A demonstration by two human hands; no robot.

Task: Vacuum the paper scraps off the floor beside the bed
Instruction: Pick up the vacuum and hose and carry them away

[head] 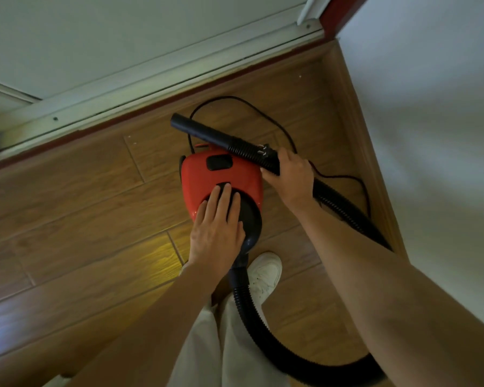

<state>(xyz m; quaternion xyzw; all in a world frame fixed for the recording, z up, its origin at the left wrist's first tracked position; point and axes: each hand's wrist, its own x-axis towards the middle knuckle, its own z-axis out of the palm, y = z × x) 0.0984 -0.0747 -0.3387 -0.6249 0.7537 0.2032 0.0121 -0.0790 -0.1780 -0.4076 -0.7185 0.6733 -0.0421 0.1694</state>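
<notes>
A small red canister vacuum (207, 174) sits on the wooden floor near the wall corner. My left hand (217, 224) lies on its black top, fingers straight and pressing near a black button. My right hand (289, 177) grips the black nozzle tube (207, 134), which lies across the vacuum's far right corner, together with the power plug (263, 151). The black ribbed hose (252, 311) loops from the vacuum's near end round to the right. No paper scraps show beyond tiny specks on the floor.
A thin black power cord (266, 114) loops on the floor behind the vacuum. A white sliding-door track (151, 79) runs along the back, and a white wall (430, 135) with wooden skirting stands at the right. My white shoe (264, 273) stands just behind the vacuum.
</notes>
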